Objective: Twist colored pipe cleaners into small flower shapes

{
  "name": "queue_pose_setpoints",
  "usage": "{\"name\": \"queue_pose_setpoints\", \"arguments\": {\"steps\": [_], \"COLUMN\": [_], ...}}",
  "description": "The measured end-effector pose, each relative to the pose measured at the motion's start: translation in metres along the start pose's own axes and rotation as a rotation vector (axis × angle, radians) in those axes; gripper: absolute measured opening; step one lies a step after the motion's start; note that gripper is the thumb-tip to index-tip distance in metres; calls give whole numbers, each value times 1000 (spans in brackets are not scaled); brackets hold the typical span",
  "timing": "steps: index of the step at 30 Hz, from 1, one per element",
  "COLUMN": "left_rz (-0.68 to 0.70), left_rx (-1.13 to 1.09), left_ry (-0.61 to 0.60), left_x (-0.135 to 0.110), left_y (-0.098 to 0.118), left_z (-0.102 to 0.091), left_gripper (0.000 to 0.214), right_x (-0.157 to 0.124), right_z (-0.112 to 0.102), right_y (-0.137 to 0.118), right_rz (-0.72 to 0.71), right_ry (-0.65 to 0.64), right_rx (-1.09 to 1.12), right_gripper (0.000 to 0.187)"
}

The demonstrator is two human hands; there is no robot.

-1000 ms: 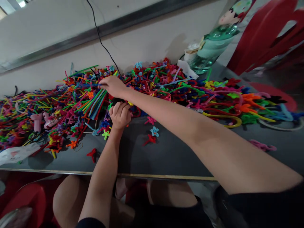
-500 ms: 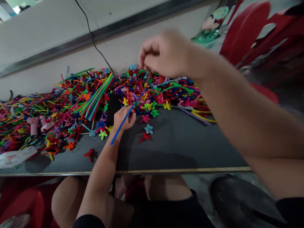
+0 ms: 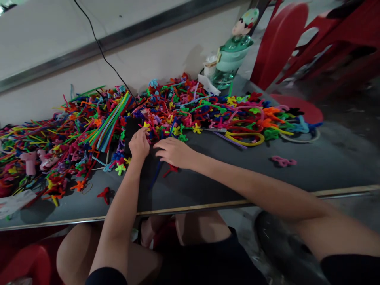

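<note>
My left hand point(image 3: 139, 144) rests at the front of the pile beside a flat black object point(image 3: 130, 128), its fingers curled in. Whatever they hold, if anything, is hidden. Just to its right, my right hand point(image 3: 175, 153) is low over the table with fingers apart, pointing left. A blue pipe cleaner point(image 3: 154, 177) runs beneath the right hand, its near end on the dark tabletop. Close under that palm is a red pipe-cleaner piece point(image 3: 171, 170). Yellow pipe-cleaner flowers point(image 3: 196, 128) lie just beyond the hands.
A long heap of colourful pipe cleaners point(image 3: 74, 130) lines the wall, including a straight bundle point(image 3: 111, 122). A green figure-topped container point(image 3: 231, 59) stands behind. On the table point(image 3: 237, 174) lie a pink twisted piece point(image 3: 283, 161) and a red one point(image 3: 104, 194). Red chairs point(image 3: 279, 43) stand right.
My right hand has dropped from above the pile to beside my left hand. The blue pipe cleaner, earlier across my left hand, now lies beneath the right. The view has shifted right.
</note>
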State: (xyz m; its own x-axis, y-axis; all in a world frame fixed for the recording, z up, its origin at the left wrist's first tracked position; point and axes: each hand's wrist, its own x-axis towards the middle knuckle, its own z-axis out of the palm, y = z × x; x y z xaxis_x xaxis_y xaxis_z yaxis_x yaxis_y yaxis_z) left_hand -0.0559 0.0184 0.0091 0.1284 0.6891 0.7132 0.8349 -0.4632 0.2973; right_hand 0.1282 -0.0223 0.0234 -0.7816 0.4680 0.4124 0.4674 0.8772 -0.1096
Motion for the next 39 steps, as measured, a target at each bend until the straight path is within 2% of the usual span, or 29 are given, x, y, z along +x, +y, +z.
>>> {"name": "queue_pose_setpoints", "arguments": {"steps": [2, 5, 7, 10, 12, 14, 16, 18, 20, 23, 25, 27, 30, 32, 34, 37, 39], "left_rz": [-54, -68, -117, -127, -11, 190, 428, 612, 712, 676, 568, 444, 265, 205, 232, 305, 268], "left_rx": [-43, -119, -194, -300, -362, -404, -403, -361, -279, -100, 14, 81, 125, 107, 75, 49, -15], "left_ry": [23, 18, 35, 37, -62, -200, -320, -417, -519, -548, -457, -315, -71, -1, -66, -251, -318], "left_x": [1, 0, -2, -5, -5, -5, -4, -5, -6, -5, -2, 2, 5, 4, 2, -1, -2], "left_y": [1, 3, 5, 10, 16, 27, 41, 57, 68, 68, 56, 43, 31, 33, 39, 47, 50], "left_z": [-1, 0, 1, 2, 1, -1, -2, -3, -1, 5, 8, 9, 4, -1, -4, -1, 4], "left_gripper": [33, 31, 31, 37, 53, 76, 95, 100, 97, 81, 57, 33, 28, 29, 32, 33, 31], "right_x": [5, 9, 8, -1, -10, -19, -26, -33, -37, -40, -39, -37, -36, -37, -39, -40, -41], "right_z": [7, 6, -10, -58, -92, -116, -125, -119, -101, -66, -44, -28, -15, -12, -12, -13, -13], "right_y": [0, -5, -9, -10, -5, 4, 15, 27, 39, 51, 56, 57, 56, 55, 55, 54, 54], "right_rz": [-89, -165, -185, -194, -96, 93, 311, 470, 556, 590, 548, 457, 357, 337, 311, 266, 271], "right_ry": [-41, -12, 85, 250, 432, 649, 705, 621, 551, 522, 524, 504, 462, 434, 396, 360, 374], "right_rx": [-7, 0, 19, 5, -65, -172, -247, -263, -253, -181, -103, -36, -1, 2, 0, -9, -7], "right_gripper": [11, 23, 29, 30, 32, 36, 39, 40, 37, 32, 30, 30, 30, 30, 29, 29, 28]}}
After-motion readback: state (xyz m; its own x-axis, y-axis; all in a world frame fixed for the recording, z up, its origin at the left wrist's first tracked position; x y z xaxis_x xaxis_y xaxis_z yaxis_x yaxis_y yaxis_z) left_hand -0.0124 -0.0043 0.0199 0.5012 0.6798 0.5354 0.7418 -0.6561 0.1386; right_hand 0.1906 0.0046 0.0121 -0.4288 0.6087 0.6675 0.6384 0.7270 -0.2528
